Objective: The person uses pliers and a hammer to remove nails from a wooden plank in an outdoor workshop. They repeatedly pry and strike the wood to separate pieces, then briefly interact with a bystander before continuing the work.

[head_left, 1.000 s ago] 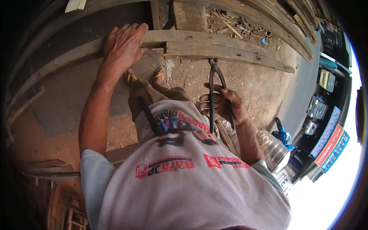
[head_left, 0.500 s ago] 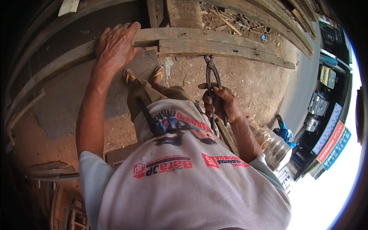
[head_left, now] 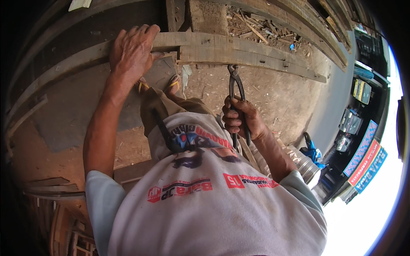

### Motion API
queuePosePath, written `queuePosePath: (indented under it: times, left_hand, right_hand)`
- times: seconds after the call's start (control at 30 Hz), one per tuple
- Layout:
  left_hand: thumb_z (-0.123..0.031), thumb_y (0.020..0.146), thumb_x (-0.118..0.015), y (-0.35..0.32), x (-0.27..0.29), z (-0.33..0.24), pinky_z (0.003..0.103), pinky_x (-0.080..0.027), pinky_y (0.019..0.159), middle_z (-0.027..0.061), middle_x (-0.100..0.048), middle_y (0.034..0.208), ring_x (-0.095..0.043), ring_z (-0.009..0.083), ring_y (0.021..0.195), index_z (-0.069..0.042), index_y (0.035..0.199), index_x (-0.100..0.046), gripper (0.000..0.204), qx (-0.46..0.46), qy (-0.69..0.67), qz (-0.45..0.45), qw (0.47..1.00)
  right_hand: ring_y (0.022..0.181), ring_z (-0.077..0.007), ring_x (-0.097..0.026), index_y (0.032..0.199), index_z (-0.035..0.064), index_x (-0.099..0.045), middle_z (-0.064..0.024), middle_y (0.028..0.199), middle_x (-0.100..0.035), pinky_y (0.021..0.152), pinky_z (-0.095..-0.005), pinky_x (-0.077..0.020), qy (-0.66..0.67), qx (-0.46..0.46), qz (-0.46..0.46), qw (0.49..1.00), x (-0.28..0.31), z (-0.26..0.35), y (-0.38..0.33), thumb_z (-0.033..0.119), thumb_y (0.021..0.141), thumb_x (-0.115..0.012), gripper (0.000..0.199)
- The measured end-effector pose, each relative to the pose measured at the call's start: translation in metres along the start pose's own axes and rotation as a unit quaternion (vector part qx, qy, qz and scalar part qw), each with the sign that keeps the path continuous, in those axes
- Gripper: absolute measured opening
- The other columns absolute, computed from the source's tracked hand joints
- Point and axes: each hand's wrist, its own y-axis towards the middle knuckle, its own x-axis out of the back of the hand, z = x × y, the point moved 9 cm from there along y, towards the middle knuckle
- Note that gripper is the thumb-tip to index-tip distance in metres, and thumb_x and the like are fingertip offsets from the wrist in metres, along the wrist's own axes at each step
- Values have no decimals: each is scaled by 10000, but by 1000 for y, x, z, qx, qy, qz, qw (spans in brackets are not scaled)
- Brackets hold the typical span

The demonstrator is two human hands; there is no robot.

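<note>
My left hand [head_left: 133,53] is closed over a long wooden beam [head_left: 200,39], its fingers across the top and its thumb at the near edge. Along that beam lies a shorter board [head_left: 222,56], flush against its near side. My right hand [head_left: 244,117] grips dark metal pincers [head_left: 233,74] by both handles, with fingers wrapped round them. The pincers point away from me, their jaws at the near edge of the shorter board. Whether the jaws hold a nail there is too small to tell.
More timbers [head_left: 294,23] run beyond the beam at upper right, with wood scraps [head_left: 260,26] between. Planks [head_left: 53,187] lie at lower left. A metal drum [head_left: 305,164] and a blue bag [head_left: 313,152] stand to the right, near a road [head_left: 326,115].
My right fingers have curled more tightly round the pincers' handles; one stretched out before is now bent in. My left hand keeps its place on the beam. The view has shifted slightly.
</note>
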Motion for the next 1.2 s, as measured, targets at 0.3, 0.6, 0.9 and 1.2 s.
queuePosePath:
  times: [0.3,0.6,0.9,1.2]
  left_hand:
    - [-288,752,-883,-2,4,-11,405,-466,889,42,-676,1157,-641,234,1099,-115,1254,-600,602,4,0,-33,999]
    - [-160,701,-907,1,3,-27,402,-459,878,32,-676,1106,-644,236,1055,-121,1204,-618,581,4,-10,-59,998]
    - [-260,710,-918,7,10,-23,414,-454,857,40,-687,1085,-653,254,1044,-122,1219,-624,604,-3,-3,-3,1000]
    - [-370,734,-911,16,12,-10,494,-465,1009,95,-718,1190,-662,309,1166,-109,1264,-618,659,12,-19,82,996]
  right_hand:
    - [613,-65,-381,1031,119,-533,51,806,-428,509,-239,-358,50,14,-39,998,-21,5,-7,245,1077,-514,135]
    - [611,-69,-392,1004,90,-554,45,779,-429,482,-223,-367,117,26,-63,991,-36,16,-16,216,1082,-500,158]
    - [716,-162,-560,1281,-55,-559,-77,926,-588,678,-319,-536,118,74,-68,988,-39,17,-30,180,1061,-502,327]
    - [1232,-377,-661,1526,-47,-412,-248,1393,-611,1046,-495,-546,-98,101,-33,989,4,10,-22,235,1015,-562,603]
